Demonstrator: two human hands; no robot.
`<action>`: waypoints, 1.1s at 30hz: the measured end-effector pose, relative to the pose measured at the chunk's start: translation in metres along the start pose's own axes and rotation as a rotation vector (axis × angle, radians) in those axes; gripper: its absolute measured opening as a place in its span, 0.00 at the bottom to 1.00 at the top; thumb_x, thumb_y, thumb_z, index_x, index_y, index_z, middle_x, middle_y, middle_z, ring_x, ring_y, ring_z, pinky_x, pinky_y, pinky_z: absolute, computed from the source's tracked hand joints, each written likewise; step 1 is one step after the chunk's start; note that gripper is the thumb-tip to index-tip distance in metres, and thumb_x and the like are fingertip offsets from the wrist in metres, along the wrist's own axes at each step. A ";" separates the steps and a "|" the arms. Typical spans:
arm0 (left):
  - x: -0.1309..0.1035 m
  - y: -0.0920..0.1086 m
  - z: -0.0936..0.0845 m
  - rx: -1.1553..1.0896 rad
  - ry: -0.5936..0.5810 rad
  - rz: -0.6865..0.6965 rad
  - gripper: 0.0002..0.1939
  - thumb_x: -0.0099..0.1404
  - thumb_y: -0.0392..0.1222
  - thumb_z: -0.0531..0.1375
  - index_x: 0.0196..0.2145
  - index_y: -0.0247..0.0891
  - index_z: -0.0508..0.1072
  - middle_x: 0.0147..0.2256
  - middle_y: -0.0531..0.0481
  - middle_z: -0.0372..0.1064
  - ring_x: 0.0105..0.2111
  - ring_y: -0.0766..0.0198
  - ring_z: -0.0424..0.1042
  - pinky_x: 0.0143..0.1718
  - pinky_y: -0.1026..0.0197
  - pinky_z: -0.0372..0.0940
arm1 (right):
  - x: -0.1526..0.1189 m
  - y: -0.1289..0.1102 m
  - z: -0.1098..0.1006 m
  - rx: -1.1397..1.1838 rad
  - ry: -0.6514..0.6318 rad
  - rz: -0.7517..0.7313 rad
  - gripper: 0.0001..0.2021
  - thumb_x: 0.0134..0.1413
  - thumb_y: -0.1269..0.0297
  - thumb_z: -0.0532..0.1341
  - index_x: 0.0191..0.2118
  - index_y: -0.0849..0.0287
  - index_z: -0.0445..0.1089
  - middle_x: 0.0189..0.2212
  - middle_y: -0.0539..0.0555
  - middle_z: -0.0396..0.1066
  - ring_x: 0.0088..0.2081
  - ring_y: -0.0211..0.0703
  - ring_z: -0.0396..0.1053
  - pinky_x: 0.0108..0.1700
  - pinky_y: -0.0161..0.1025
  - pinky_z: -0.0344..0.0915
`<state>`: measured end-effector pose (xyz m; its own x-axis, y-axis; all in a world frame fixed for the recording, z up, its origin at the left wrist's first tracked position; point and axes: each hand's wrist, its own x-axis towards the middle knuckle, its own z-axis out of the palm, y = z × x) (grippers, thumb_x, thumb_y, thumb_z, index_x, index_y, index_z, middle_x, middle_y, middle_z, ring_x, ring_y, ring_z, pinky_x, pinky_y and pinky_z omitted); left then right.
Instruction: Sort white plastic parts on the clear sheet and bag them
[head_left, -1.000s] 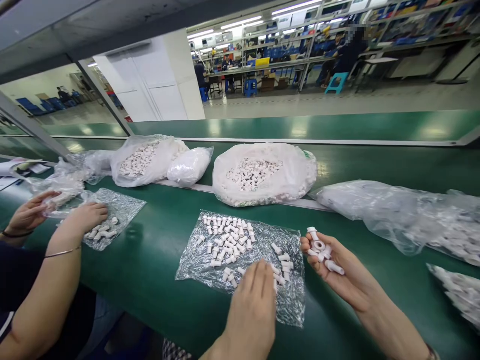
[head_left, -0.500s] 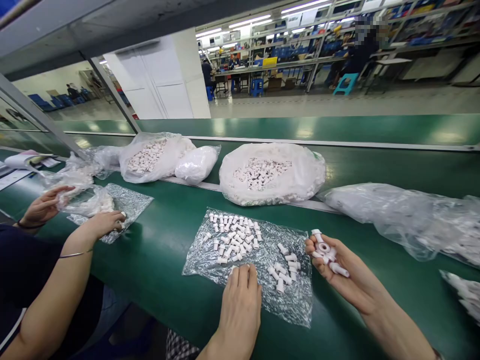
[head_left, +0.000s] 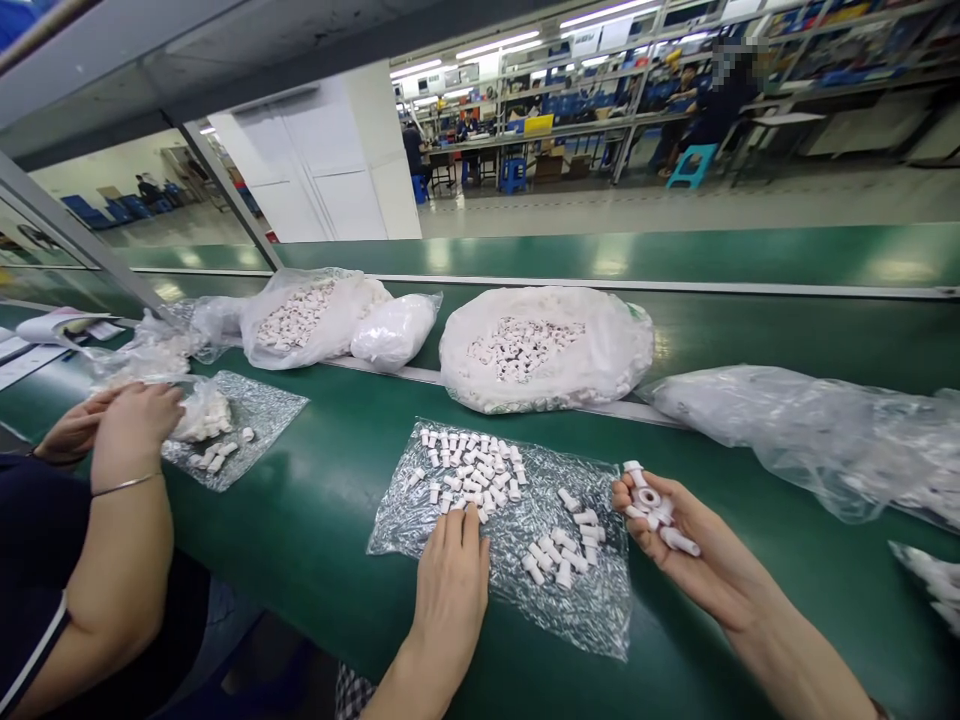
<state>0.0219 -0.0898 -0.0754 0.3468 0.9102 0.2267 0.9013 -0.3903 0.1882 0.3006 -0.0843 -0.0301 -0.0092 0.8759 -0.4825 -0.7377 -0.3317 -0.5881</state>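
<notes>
My left hand point(head_left: 452, 572) reaches over the lower edge of a pile of small white flanged plastic fittings point(head_left: 480, 468), its fingers stretched out side by side. The fingertips touch or almost touch the pile, and their undersides are hidden. The pile lies on a crinkled clear plastic bag point(head_left: 540, 610), laid flat. Apart from it, on the bag's right side, is a smaller group of fittings point(head_left: 564, 574). Beyond the bag's right edge, my right hand point(head_left: 694, 560) is palm up, with fingers curled around several of the same white plastic fittings point(head_left: 649, 500).
A large open bag of white parts point(head_left: 637, 350) stands behind, with another bag point(head_left: 352, 320) to its left and a long clear bag point(head_left: 757, 410) at right. On my left, a co-worker's hands point(head_left: 135, 420) work over another flat bag point(head_left: 281, 410). The green bench point(head_left: 315, 500) runs underneath.
My left hand has moved left and slightly up to the larger pile, uncovering more of the smaller group. My right hand stays put with its fittings. The co-worker's right hand has drawn back left.
</notes>
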 end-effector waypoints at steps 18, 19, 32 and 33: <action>0.018 0.025 -0.003 -0.157 -0.021 0.040 0.25 0.67 0.23 0.50 0.60 0.33 0.60 0.51 0.37 0.67 0.50 0.53 0.73 0.43 0.55 0.75 | -0.002 -0.003 0.002 -0.002 0.022 -0.011 0.01 0.61 0.71 0.62 0.37 0.63 0.70 0.31 0.53 0.70 0.26 0.34 0.70 0.29 0.30 0.77; 0.023 0.023 -0.002 -0.119 -0.022 0.030 0.24 0.67 0.22 0.50 0.59 0.32 0.61 0.51 0.37 0.67 0.48 0.53 0.73 0.41 0.55 0.76 | -0.002 -0.002 0.002 0.002 0.028 -0.007 0.02 0.61 0.71 0.61 0.37 0.64 0.70 0.31 0.54 0.70 0.26 0.34 0.70 0.28 0.30 0.77; 0.012 0.040 -0.007 -0.180 -0.223 0.085 0.25 0.66 0.23 0.52 0.58 0.37 0.63 0.48 0.41 0.68 0.43 0.56 0.74 0.35 0.58 0.75 | -0.002 -0.003 0.002 -0.001 0.002 -0.003 0.01 0.60 0.71 0.62 0.37 0.63 0.71 0.31 0.54 0.70 0.25 0.34 0.70 0.29 0.30 0.77; 0.011 0.041 -0.007 -0.198 -0.227 0.094 0.25 0.66 0.22 0.51 0.58 0.37 0.63 0.48 0.41 0.68 0.43 0.57 0.74 0.36 0.59 0.75 | -0.002 -0.003 0.002 0.000 -0.001 -0.002 0.01 0.60 0.71 0.63 0.37 0.63 0.71 0.31 0.54 0.70 0.25 0.34 0.70 0.30 0.30 0.77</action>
<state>0.0611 -0.0966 -0.0582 0.4956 0.8678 0.0371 0.8019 -0.4735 0.3642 0.3018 -0.0842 -0.0257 -0.0086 0.8768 -0.4807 -0.7376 -0.3301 -0.5890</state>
